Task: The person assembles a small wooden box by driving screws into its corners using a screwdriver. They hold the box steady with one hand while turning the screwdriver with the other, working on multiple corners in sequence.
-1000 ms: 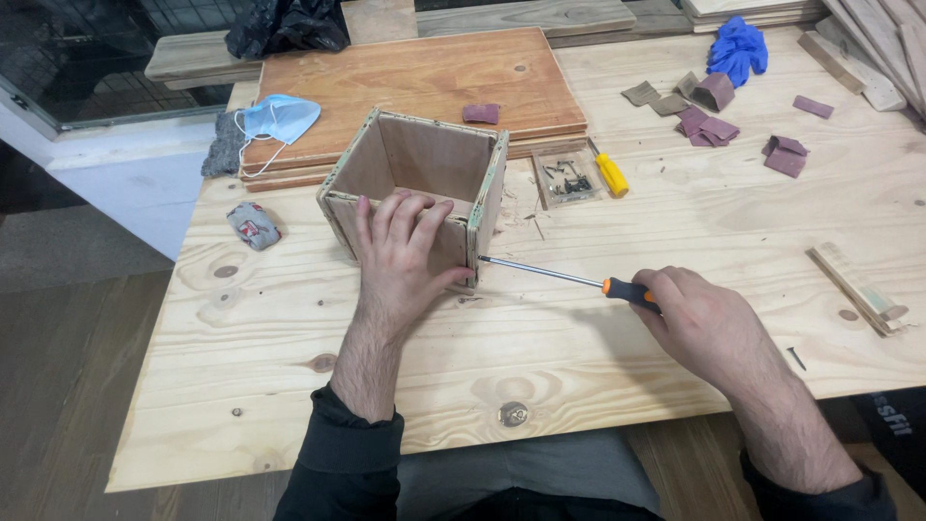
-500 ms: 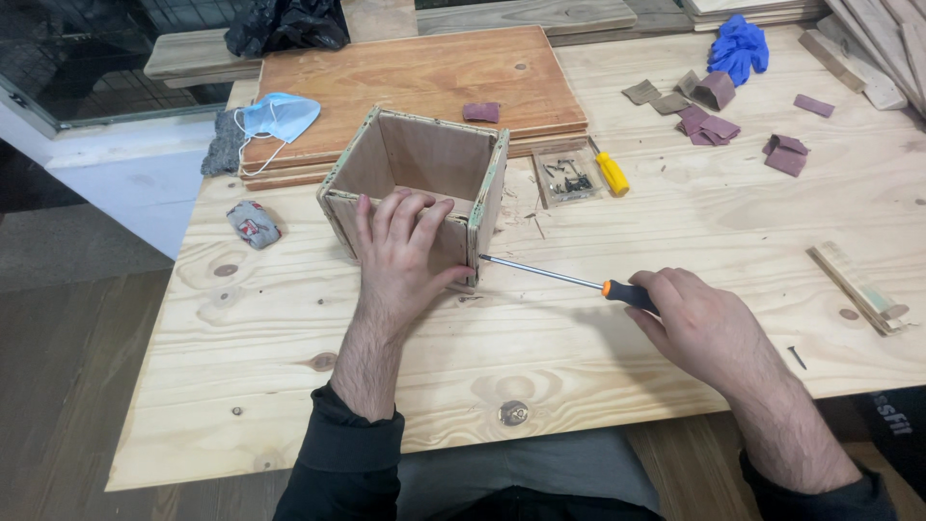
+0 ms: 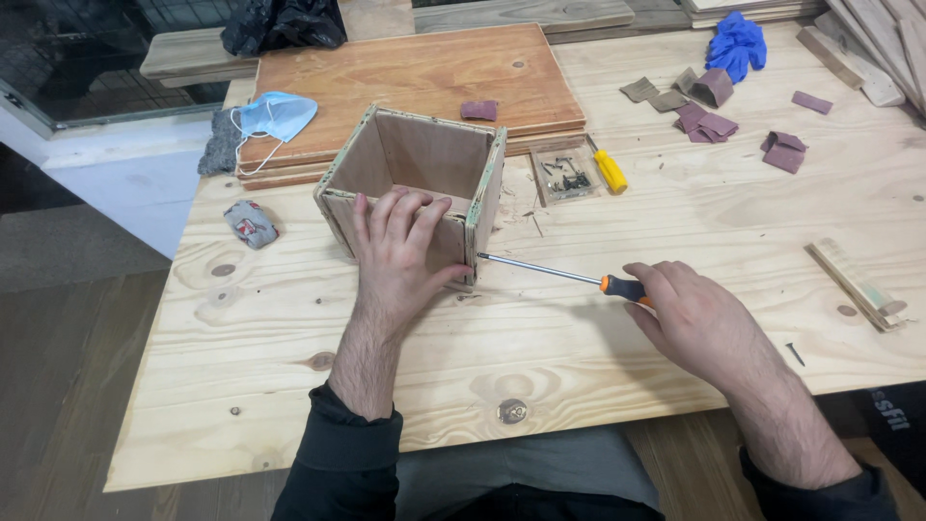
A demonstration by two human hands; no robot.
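Observation:
An open-topped plywood box [image 3: 424,154] stands on the pale wooden table [image 3: 598,386]. My left hand [image 3: 400,253] lies flat against the box's near wall, fingers spread, thumb near the right corner. My right hand [image 3: 699,323] grips the orange handle of a long screwdriver [image 3: 569,277]. Its metal shaft runs left and the tip meets the box's near right corner, low on the edge.
Behind the box lie a brown board [image 3: 415,82], a blue face mask [image 3: 275,118], a small tray of screws [image 3: 564,176] and a yellow-handled tool [image 3: 608,171]. Sandpaper scraps [image 3: 709,121] and blue gloves [image 3: 733,43] are at back right. A wood offcut [image 3: 858,285] lies right.

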